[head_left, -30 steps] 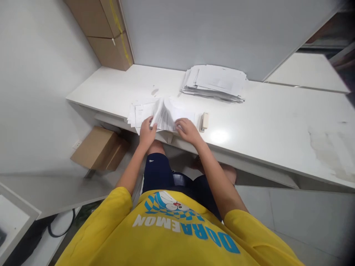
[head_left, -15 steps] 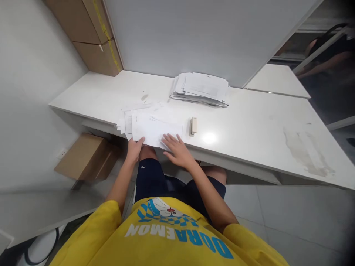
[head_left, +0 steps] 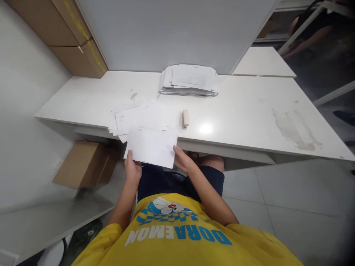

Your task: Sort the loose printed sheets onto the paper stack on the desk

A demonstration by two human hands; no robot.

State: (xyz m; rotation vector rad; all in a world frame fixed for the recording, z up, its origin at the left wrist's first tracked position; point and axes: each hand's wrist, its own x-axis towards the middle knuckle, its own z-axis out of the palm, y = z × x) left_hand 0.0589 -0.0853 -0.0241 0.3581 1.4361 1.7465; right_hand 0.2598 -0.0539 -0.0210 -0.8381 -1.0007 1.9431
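A white sheaf of paper (head_left: 152,147) is lifted off the front edge of the white desk (head_left: 238,114), blank side up. My left hand (head_left: 132,168) grips its lower left corner. My right hand (head_left: 181,159) grips its right edge, thumb on top. Behind it, loose printed sheets (head_left: 133,116) lie spread on the desk. A small beige stapler (head_left: 185,119) lies just right of them. A thick stack of papers (head_left: 189,80) rests at the back against the grey partition.
Cardboard boxes (head_left: 69,40) stand at the back left corner, and another box (head_left: 83,164) sits on the floor under the desk's left end. A second white desk (head_left: 263,62) lies beyond the partition, with another person's arm (head_left: 305,37) at the top right.
The papers were flipped and pressed flat on the desk edge; now both hands have pulled one sheaf off the desk toward my lap and hold it up.
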